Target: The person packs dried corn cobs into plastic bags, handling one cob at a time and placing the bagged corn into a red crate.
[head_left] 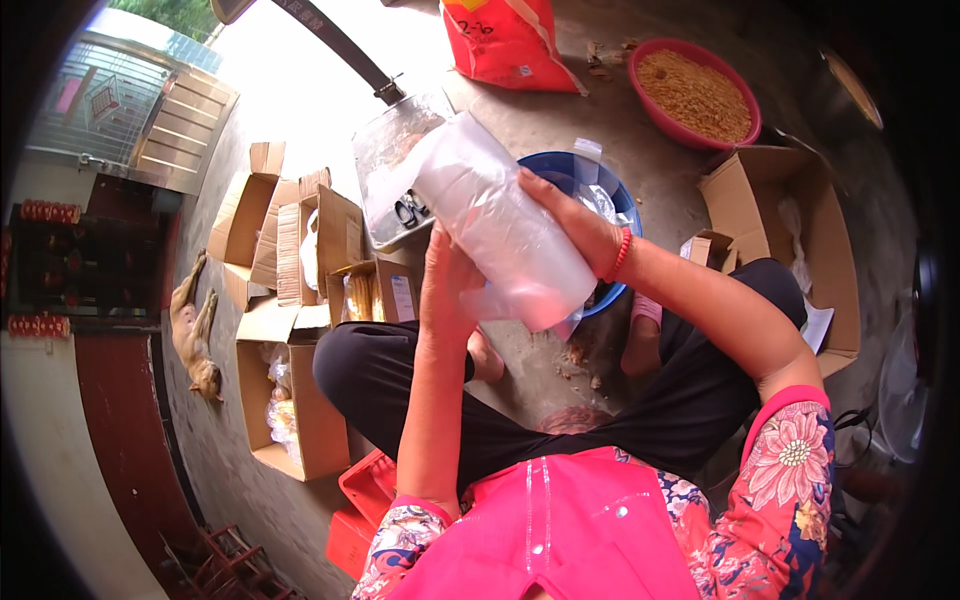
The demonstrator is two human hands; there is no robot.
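Observation:
A roll of clear plastic bags (pixel 505 215) is held up in front of me between both hands, slanting from upper left to lower right. My left hand (pixel 448 278) grips its left side, thumb upward. The fingers of my right hand (pixel 578 228), with a red bracelet at the wrist, wrap the upper right side. Loose film hangs at the roll's lower end. Behind it, a blue basin (pixel 625 200) holds clear plastic and is partly hidden. To the left lies a metal scale platform (pixel 378 190) with a pair of black-handled scissors (pixel 410 210) on it.
Open cardboard boxes (pixel 325 420) stand at my left, some holding bagged goods. Another open box (pixel 830 250) is at my right. Farther off are a pink basin (pixel 640 85) of yellow pieces and a red sack (pixel 505 50). A dog (pixel 195 330) lies at far left.

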